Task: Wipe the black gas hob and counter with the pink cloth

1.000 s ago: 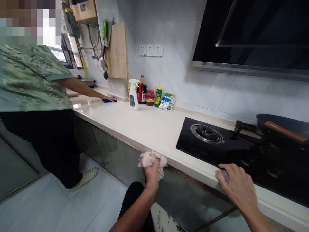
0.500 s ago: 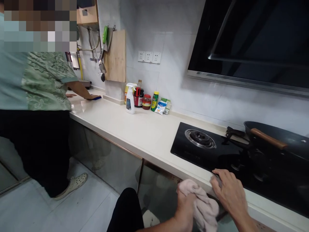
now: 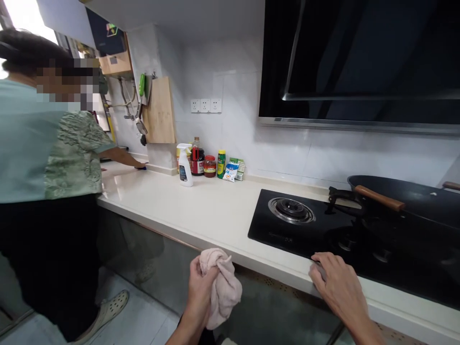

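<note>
My left hand [image 3: 201, 290] is closed around a bunched pale pink cloth [image 3: 223, 292], held up in front of the counter's edge. The cloth's loose folds hang down to the right of my fingers. My right hand [image 3: 338, 285] rests on the front edge of the white countertop [image 3: 215, 215], at the near edge of the black gas stove [image 3: 273, 232]. Its thumb and fingers are apart, with a greyish, shaded patch between them. The palm side is hidden.
A white spray bottle [image 3: 185, 167], a sauce bottle [image 3: 197, 163], a red-lidded jar [image 3: 210, 166] and packets [image 3: 232, 171] stand along the wall. A wok [image 3: 406, 201] sits on the stove under the range hood [image 3: 359, 62]. At left, another person [image 3: 72, 148] reaches across the counter.
My left hand has lifted the cloth and carried it left, away from my right hand. My right hand stays at the counter's edge. The view has tilted up slightly.
</note>
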Demonstrator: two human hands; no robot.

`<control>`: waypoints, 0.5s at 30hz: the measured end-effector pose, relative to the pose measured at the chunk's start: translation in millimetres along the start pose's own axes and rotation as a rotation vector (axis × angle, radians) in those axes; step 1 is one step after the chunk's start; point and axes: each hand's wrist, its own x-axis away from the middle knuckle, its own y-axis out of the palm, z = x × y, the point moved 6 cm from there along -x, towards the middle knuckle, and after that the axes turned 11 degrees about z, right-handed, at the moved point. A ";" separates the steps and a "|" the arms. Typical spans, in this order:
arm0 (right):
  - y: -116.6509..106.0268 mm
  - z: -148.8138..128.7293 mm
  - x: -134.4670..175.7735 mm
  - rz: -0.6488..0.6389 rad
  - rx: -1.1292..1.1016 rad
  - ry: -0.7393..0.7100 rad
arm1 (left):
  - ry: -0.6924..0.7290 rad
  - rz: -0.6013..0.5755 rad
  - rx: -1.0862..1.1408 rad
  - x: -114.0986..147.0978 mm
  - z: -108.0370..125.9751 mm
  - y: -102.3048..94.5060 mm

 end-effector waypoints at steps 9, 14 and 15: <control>-0.5 -0.3 -1.6 -0.008 0.001 0.009 | 0.821 -0.349 -0.498 -19.8 128.2 88.4; -0.5 -2.2 -0.3 -0.016 -0.045 0.031 | 0.907 -0.365 -1.085 -48.2 100.0 105.0; -0.1 -2.6 0.2 -0.024 -0.055 0.041 | 0.912 -0.409 -1.164 -49.9 91.5 103.8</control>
